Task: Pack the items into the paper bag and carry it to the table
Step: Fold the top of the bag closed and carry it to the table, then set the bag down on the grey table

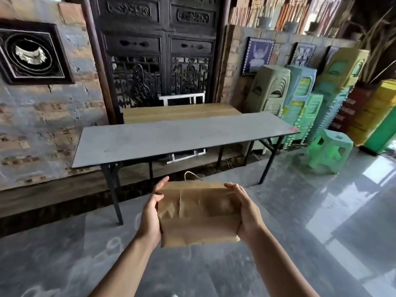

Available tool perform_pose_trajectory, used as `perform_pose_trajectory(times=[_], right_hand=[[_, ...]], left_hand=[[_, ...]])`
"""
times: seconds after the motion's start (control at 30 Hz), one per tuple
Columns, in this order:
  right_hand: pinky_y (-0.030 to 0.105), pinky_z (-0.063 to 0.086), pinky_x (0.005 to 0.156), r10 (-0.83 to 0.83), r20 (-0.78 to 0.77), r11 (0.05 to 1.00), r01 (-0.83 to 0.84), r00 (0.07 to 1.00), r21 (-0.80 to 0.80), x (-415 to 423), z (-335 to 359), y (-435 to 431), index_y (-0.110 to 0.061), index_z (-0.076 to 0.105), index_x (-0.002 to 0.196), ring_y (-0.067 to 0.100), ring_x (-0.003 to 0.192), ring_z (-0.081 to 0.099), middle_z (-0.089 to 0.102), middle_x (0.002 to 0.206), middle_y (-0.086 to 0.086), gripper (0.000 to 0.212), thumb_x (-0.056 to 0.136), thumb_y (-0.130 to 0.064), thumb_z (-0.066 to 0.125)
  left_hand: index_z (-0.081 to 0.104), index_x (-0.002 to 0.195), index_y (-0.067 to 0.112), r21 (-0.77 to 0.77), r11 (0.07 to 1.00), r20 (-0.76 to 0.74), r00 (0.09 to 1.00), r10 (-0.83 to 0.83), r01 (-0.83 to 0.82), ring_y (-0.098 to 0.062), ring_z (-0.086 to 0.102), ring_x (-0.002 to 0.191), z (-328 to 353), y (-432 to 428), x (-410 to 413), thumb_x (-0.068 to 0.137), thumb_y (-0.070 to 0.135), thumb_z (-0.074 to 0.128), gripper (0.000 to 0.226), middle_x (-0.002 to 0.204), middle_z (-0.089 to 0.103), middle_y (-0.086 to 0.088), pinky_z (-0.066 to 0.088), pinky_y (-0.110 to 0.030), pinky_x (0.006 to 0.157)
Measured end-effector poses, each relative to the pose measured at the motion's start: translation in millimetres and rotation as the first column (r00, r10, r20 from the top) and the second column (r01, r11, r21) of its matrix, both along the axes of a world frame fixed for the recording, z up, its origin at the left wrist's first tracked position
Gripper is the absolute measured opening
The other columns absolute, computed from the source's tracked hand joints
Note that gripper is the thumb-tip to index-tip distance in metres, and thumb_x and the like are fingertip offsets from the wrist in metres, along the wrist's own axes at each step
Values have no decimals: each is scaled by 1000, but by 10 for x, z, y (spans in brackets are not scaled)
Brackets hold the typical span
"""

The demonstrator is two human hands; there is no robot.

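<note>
A brown paper bag (198,213) is held in mid-air between the two hands, above the grey floor (300,211). The left hand (152,213) clamps its left edge, thumb on the upper face and fingers wrapped beneath; the right hand (244,211) clamps its right edge the same way, fingers curled over the far top corner. The bag lies folded and creased, and a thin cord handle (191,175) loops up from its far edge. Beyond the hands stands a long grey surface (171,138) on black folding legs, well apart from the bag. Past it a wooden tabletop (180,112) sits against a dark carved door (160,50). Ahead and to the right of the right hand are a green plastic stool (330,150) and stacks of coloured stools (304,97).
</note>
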State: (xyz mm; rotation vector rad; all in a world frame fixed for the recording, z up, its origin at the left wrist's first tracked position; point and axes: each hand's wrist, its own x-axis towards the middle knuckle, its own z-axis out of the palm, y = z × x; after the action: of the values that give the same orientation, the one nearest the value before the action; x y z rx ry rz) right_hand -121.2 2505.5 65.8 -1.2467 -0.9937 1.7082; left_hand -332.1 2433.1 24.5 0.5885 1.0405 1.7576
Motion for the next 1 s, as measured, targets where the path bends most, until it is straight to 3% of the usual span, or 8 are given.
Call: perform_pose_trajectory(times=[0.13,0.23,0.33,0.5,0.6,0.83,0.9,1.0], right_hand=[[53,52,87,18,-21,1000,-18,1000,11,-635,181,1266,-32,72,102,28,90,60,66,108,15,33,79,-53,62],[51,50,93,30,-16,999,-29,999,14,-1001,295,2009,-31,72,104,24,95,61,67,114,12,36,78,-54,61],[45,53,88,39,-34,999,-39,999,-12,-1320,257,2674,-31,73,103,21,90,63,69,101,5,37,76,-54,63],[46,49,96,91,-46,993,-94,995,-75,-1847,-31,3890,-27,76,98,22,91,62,70,98,6,32,78,-50,64],[50,47,100,145,-31,984,-147,989,-98,-2161,-191,4804,-28,75,99,24,94,61,68,103,7,35,76,-52,64],[33,54,69,230,52,965,-221,972,-144,-2797,-278,6949,-30,78,89,20,82,67,74,87,0,43,59,-59,72],[32,54,68,249,76,953,-231,965,-196,-2939,-334,7392,-32,79,81,17,79,68,75,80,-6,37,56,-59,73],[38,47,79,326,43,926,-310,944,-215,-3163,-479,7903,-33,75,87,21,94,63,72,95,-5,32,65,-56,68]], left_hand=[[64,124,33,35,999,-9,1000,24,-24,-31,53,122,199,1271,-651,82,20,38,51,137,56,-14,39,-42,104],[64,124,33,39,999,-38,999,35,-33,-28,51,123,338,1984,-1037,82,21,39,50,139,54,-12,33,-44,107],[62,125,35,11,999,-71,997,37,-36,-30,45,132,348,2598,-1368,78,26,42,52,144,50,-10,29,-50,113],[63,123,36,-51,995,-33,996,87,-88,-31,53,122,111,3634,-1797,80,24,41,51,139,54,-12,39,-48,102],[65,121,34,-73,984,-29,986,162,-163,-34,50,127,-41,4445,-2041,78,25,40,51,138,55,-13,36,-50,107],[65,111,20,-125,955,17,962,272,-268,-34,56,103,-113,6360,-2477,84,15,30,45,123,59,-20,47,-48,83],[63,112,18,-169,948,39,959,279,-269,-34,57,99,-115,6737,-2583,85,14,28,44,120,60,-20,46,-45,78],[63,113,19,-218,932,64,949,309,-288,-34,58,105,-236,7120,-2754,83,12,28,46,124,61,-18,45,-45,84]])
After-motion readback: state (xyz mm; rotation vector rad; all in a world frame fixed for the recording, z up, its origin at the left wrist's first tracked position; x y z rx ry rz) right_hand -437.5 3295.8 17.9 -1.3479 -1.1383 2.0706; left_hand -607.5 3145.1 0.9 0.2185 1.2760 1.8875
